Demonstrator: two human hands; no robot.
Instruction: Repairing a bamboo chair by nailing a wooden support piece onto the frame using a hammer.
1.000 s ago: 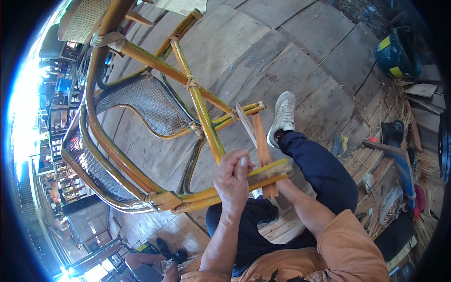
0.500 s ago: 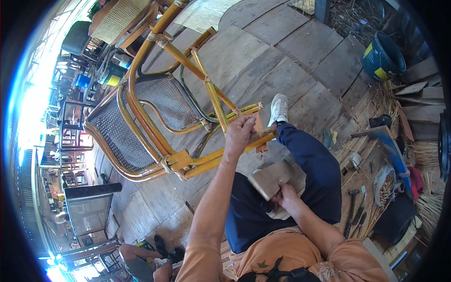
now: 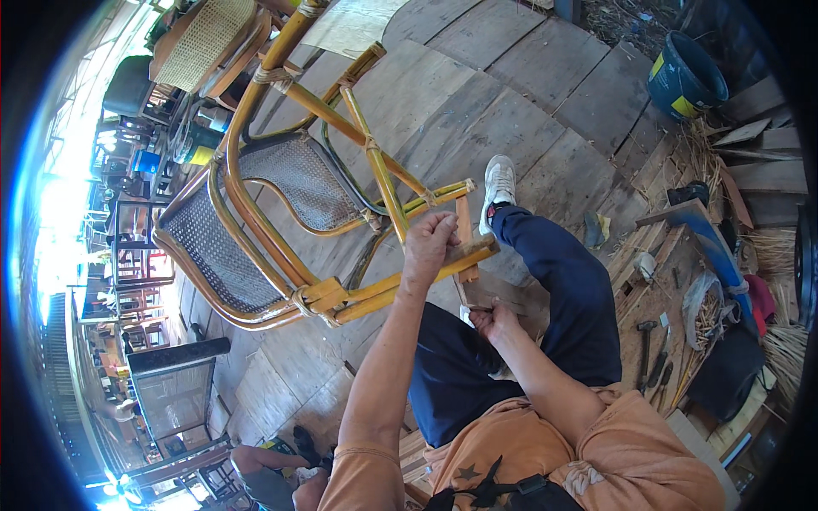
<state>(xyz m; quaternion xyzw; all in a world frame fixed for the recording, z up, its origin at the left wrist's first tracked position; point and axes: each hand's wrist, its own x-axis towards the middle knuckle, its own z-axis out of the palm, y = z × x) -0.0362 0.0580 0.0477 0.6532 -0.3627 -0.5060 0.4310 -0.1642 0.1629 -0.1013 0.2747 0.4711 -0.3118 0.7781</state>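
Observation:
A rattan chair (image 3: pixel 319 294) with yellow-brown poles and a woven mesh panel (image 3: pixel 302 179) lies tipped over in front of me. My left hand (image 3: pixel 428 244) is closed in a pinch at the end of its near pole; whatever the fingers hold is hidden. A reddish-brown wooden strip (image 3: pixel 463 223) runs between two pole ends, just beyond that hand. Low between my knees, my right hand (image 3: pixel 497 324) grips a flat, broad grey-brown piece (image 3: pixel 479 295), now seen at a slant. Its kind is unclear, and the fingers cover part of it.
On the boards at right lie a hammer (image 3: pixel 645 351), other hand tools (image 3: pixel 657 375) and a clear bag (image 3: pixel 703 311) of small pieces. A dark green bucket (image 3: pixel 688 77) stands far right. Another chair (image 3: pixel 204 43) is at far left. A seated person's leg (image 3: pixel 264 460) shows at lower left.
My right hand has moved up and slightly left with the flat piece, which has turned from broadside to slanted. The left hand stays at the pole end. The view has shifted slightly.

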